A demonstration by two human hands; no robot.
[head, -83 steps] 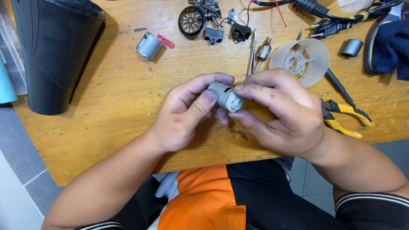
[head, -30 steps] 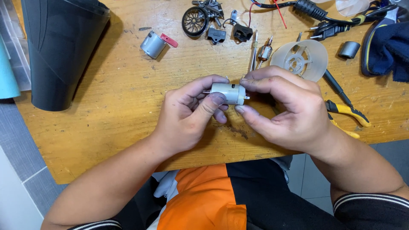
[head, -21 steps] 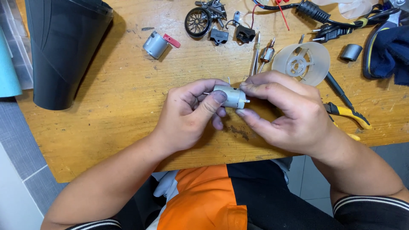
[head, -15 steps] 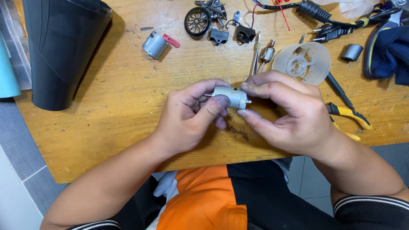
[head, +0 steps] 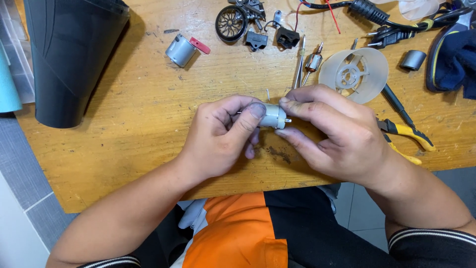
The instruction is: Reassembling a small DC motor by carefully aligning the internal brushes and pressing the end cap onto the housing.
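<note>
A small silver cylindrical motor (head: 272, 116) is held above the wooden table (head: 124, 149), between both hands. My left hand (head: 223, 131) grips its left end, thumb on top of the casing. My right hand (head: 337, 134) pinches its right end with thumb and fingers, where a short metal shaft sticks out. Both hands hover just over the table's near half.
A black cone-shaped housing (head: 69, 59) stands at the far left. Behind the hands lie a second silver motor (head: 179, 49) with a red tab, a black wheel (head: 229, 22), a white fan shroud (head: 353, 74), a rotor (head: 313, 62), yellow-handled pliers (head: 409, 136) and black cables (head: 377, 15).
The motor has been turned in my fingers from pointing toward me to lying sideways. Both hands stay in about the same place over the table.
</note>
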